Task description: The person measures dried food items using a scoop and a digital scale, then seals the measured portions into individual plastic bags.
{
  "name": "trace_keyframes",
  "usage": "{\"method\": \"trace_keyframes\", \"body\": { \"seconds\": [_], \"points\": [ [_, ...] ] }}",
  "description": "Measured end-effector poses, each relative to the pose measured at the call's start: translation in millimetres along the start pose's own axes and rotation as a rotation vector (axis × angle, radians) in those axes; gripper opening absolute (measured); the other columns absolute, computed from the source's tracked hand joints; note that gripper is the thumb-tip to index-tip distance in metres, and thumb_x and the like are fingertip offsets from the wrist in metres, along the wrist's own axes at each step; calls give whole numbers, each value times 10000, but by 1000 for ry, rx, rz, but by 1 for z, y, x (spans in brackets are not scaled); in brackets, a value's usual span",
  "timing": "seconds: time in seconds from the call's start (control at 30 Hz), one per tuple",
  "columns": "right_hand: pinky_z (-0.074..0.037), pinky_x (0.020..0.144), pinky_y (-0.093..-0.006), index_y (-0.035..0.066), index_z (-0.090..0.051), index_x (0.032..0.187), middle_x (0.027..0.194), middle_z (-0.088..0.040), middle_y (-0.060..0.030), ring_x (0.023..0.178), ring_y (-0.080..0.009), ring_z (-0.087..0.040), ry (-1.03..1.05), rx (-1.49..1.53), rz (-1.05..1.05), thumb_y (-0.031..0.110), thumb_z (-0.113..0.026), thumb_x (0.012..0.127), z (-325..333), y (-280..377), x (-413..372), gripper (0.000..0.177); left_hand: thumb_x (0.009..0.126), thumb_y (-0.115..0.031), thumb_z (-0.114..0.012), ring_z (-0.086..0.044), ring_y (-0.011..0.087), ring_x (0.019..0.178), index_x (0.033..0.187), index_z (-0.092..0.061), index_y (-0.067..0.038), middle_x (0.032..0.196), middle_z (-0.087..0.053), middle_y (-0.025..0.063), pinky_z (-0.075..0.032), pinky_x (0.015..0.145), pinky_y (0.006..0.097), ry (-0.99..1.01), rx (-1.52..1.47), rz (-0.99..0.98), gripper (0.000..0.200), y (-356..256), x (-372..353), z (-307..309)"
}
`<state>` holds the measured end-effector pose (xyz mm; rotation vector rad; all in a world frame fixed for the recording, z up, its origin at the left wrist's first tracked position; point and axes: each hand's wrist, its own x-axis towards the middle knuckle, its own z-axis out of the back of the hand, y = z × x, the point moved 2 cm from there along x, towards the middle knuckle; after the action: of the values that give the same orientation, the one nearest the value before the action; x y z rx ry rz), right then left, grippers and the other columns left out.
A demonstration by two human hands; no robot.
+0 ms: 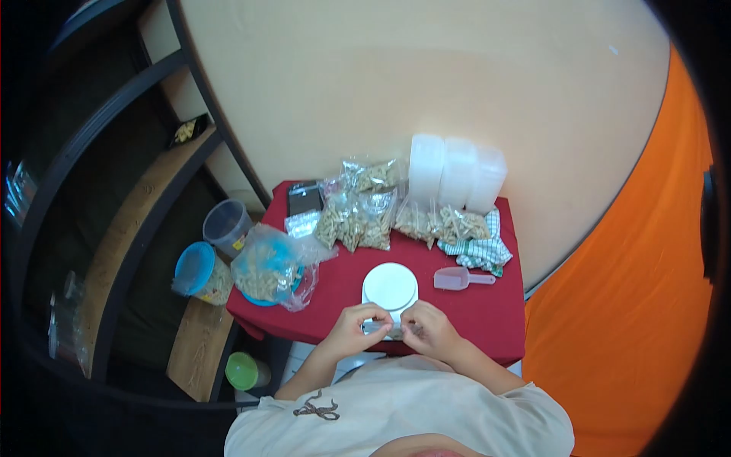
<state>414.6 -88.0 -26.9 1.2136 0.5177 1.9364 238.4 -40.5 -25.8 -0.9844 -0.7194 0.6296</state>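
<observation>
My left hand (358,329) and my right hand (428,329) are close together in front of a white scale (390,286) with a round top. The fingers of both are bent and pinched together; whatever they hold, if anything, is too small to make out. To the right of the scale lies a clear pinkish scoop (452,279). Behind it are filled clear bags (355,225) and more bags (442,222) of pale pieces. On the left, a large open plastic bag (266,263) of pale pieces rests on a blue basin (263,302).
White plastic containers (443,171) stand against the wall, near a checked cloth (486,251). A black box (304,198) sits at the back left of the red table (335,286). Tubs (227,226) and a shelf (199,343) are at the left, an orange curtain (624,305) at the right.
</observation>
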Motion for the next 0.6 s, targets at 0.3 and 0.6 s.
{"method": "trace_keyframes", "body": {
  "seconds": [0.3, 0.6],
  "points": [
    [-433, 589, -358, 31, -516, 835, 731, -519, -101, 663, -269, -528, -26, -87, 47, 3, -621, 688, 35, -11, -11, 183, 770, -61, -624, -556, 165, 712, 867, -598, -7, 787, -590, 92, -434, 648, 274, 48, 28, -90, 113, -5, 29, -33],
    [-448, 648, -367, -5, -517, 859, 763, -533, -130, 712, -282, -540, -6, -23, -116, 79, -609, 740, 82, -12, -31, 172, 777, -120, -652, -574, 200, 724, 871, -601, -10, 781, -600, 96, -445, 663, 302, 155, 109, -68, 154, -29, 57, -70]
  ]
}}
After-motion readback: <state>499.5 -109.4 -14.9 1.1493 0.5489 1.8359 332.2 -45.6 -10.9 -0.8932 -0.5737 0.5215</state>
